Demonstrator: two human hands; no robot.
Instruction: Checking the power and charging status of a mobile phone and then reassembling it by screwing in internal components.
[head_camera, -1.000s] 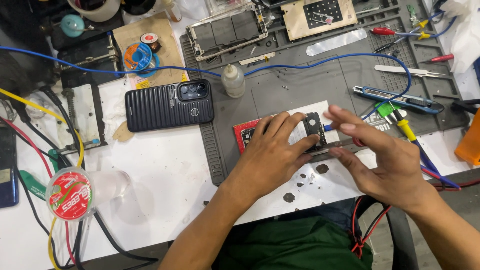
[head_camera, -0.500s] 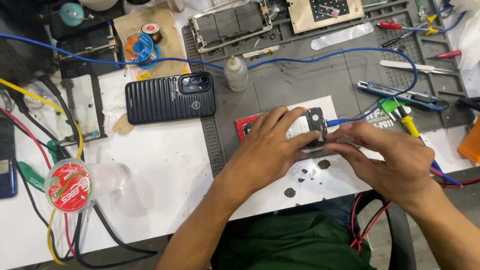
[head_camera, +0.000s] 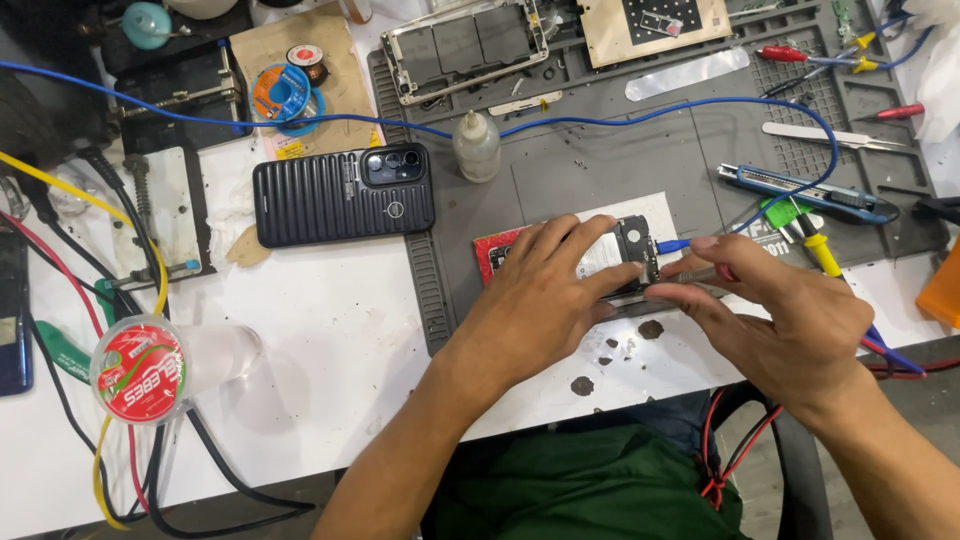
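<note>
Opened dark phone board (head_camera: 632, 255) lies on grey ribbed work mat (head_camera: 600, 160), pinned flat under left hand (head_camera: 545, 290). Right hand (head_camera: 790, 320) pinched shut on thin red-handled tool (head_camera: 700, 272). Risk, probably: slipped tip gouging board, scattering 1 tiny loose screw.

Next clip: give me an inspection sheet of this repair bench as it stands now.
Surface: white table with grey work mat, dark stains near the front edge.
Job's things: opened phone on the mat, blue cable running to its end.
Clutter: black ribbed phone, small bottle, utility knife, tape roll, red-lidded tub.
Grippers: left hand pressing on the opened phone; right hand pinching a thin tool at its edge.
Cables: yellow, red, black leads at left.
Surroundings: nothing seen.
</note>
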